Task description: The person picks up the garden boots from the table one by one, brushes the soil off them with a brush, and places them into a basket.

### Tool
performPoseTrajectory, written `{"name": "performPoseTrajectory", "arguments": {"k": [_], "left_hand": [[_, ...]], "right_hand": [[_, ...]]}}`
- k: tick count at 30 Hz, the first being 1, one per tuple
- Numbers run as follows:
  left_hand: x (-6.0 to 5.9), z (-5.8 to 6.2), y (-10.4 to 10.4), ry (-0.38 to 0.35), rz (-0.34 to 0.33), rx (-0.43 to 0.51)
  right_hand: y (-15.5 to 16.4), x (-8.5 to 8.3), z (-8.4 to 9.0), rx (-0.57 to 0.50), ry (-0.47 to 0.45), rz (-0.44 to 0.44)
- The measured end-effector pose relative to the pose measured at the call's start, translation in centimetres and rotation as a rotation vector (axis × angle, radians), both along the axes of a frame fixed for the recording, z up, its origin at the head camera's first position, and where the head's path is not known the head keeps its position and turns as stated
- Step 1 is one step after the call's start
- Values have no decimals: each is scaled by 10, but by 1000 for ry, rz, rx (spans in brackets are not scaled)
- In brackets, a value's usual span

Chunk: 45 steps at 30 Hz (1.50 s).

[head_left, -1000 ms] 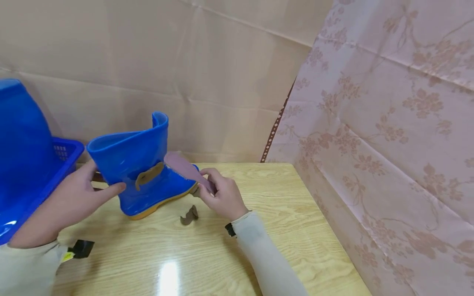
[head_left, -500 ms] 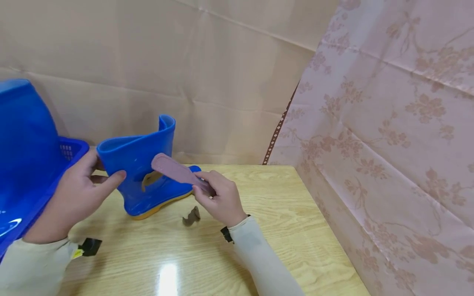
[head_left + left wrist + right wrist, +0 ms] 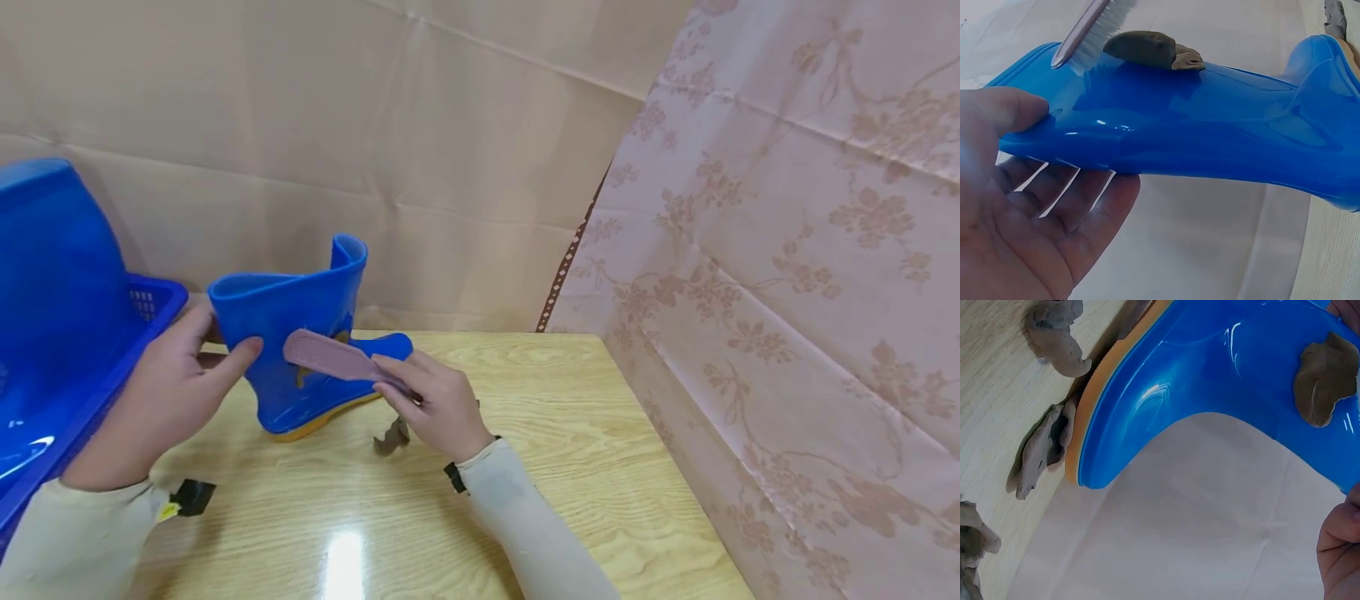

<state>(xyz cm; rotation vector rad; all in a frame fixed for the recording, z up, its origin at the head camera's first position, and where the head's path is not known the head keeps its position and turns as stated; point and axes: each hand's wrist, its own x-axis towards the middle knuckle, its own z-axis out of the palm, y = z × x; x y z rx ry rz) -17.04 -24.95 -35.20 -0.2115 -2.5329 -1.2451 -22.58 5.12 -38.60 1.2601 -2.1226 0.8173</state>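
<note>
Head view: right hand (image 3: 442, 408) gripping brush (image 3: 330, 358) — lowered onto boot (image 3: 300, 333), seemingly; left hand (image 3: 168, 392) holds shaft.

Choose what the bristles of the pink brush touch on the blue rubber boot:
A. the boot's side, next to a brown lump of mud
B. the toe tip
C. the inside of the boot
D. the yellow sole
A: in the left wrist view the white bristles of the pink brush rest on the side of the blue rubber boot, beside the brown lump of mud.

Makeshift booth: draped cloth (image 3: 787, 250), wooden table (image 3: 570, 433)
</note>
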Motion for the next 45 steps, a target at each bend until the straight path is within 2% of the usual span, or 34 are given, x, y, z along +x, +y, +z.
{"name": "performPoseTrajectory", "arguments": {"k": [4, 11, 19, 24, 28, 32, 39, 45], "left_hand": [[1, 2, 2, 4, 19, 11], [2, 1, 2, -31, 56, 53], [2, 0, 3, 1, -6, 38], [2, 0, 5, 16, -19, 27], [1, -1, 5, 0, 14, 65], [-1, -3, 3, -50, 40, 89], [-4, -4, 2, -41, -45, 43], [-2, -1, 4, -100, -82, -1]], "right_hand": [[2, -1, -1, 1, -29, -26], [3, -4, -3, 11, -83, -57], [1, -3, -4, 25, -70, -54], [0, -3, -4, 32, -62, -55], [2, -5, -6, 38, -81, -89], [2, -7, -9, 55, -93, -125], [3, -8, -11, 64, -109, -132], [2, -6, -8, 54, -100, -105]]}}
